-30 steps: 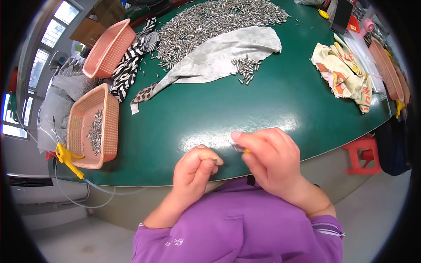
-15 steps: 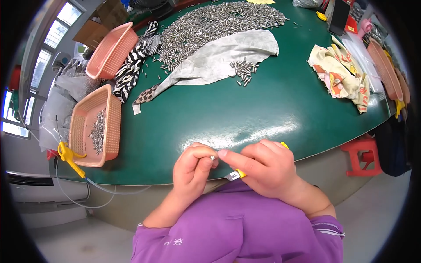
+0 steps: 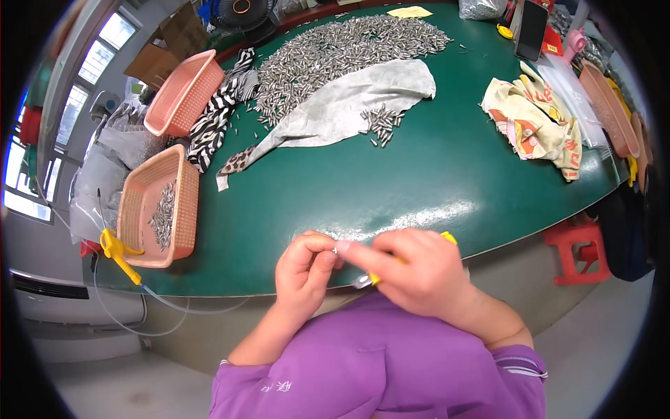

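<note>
At the near edge of the green table, my left hand pinches a small metal part between thumb and forefinger. My right hand reaches across to it, its forefinger tip at the part. Its other fingers are curled round a yellow utility knife, whose metal blade end sticks out below the hand toward the left. Further up the table, a small pile of metal pins lies by a grey cloth, with a far larger heap of them behind.
A pink basket at the left holds metal pins; another pink basket leans behind it. A yellow air gun with a hose hangs at the left table edge. A patterned yellow cloth lies right. A red stool stands below.
My right forefinger has moved left onto the small metal part, and the knife has shifted slightly with that hand. My left hand stays nearly still. The whole view has tilted a little.
</note>
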`<control>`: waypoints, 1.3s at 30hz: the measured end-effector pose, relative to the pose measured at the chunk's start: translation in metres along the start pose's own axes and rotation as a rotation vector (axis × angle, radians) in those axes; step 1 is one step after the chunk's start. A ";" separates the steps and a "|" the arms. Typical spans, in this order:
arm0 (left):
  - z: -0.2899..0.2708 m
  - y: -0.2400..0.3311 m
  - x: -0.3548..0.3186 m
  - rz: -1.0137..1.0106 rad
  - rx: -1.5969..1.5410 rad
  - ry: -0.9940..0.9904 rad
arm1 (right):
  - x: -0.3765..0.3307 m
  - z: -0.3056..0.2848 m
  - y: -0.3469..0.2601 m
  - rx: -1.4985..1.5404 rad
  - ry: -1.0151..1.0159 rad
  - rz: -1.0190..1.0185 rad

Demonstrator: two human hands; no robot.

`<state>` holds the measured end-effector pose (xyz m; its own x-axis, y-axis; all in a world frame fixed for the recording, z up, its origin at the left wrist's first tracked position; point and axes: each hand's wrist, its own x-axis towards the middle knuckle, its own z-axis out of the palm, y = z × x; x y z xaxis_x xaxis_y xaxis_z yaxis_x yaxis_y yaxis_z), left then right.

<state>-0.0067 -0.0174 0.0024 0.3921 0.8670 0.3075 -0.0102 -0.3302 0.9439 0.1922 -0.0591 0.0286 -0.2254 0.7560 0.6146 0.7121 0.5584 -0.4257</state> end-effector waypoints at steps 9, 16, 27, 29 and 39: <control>-0.020 0.014 0.000 -0.023 0.018 0.072 | 0.001 -0.018 0.019 -0.061 0.104 0.190; -0.160 0.045 0.018 0.071 0.834 0.657 | -0.015 -0.035 0.052 -0.268 0.178 0.248; -0.170 0.028 0.017 0.226 1.035 0.526 | -0.022 -0.032 0.065 -0.318 0.108 0.318; -0.139 0.023 0.021 0.229 0.863 0.386 | -0.022 -0.035 0.064 -0.334 0.125 0.318; -0.051 0.031 0.019 0.218 0.860 -0.014 | -0.018 -0.115 0.124 -0.610 0.268 0.593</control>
<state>-0.0461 0.0082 0.0436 0.4736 0.7492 0.4632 0.6067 -0.6587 0.4451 0.3606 -0.0426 0.0414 0.4014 0.7151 0.5722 0.9093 -0.2363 -0.3426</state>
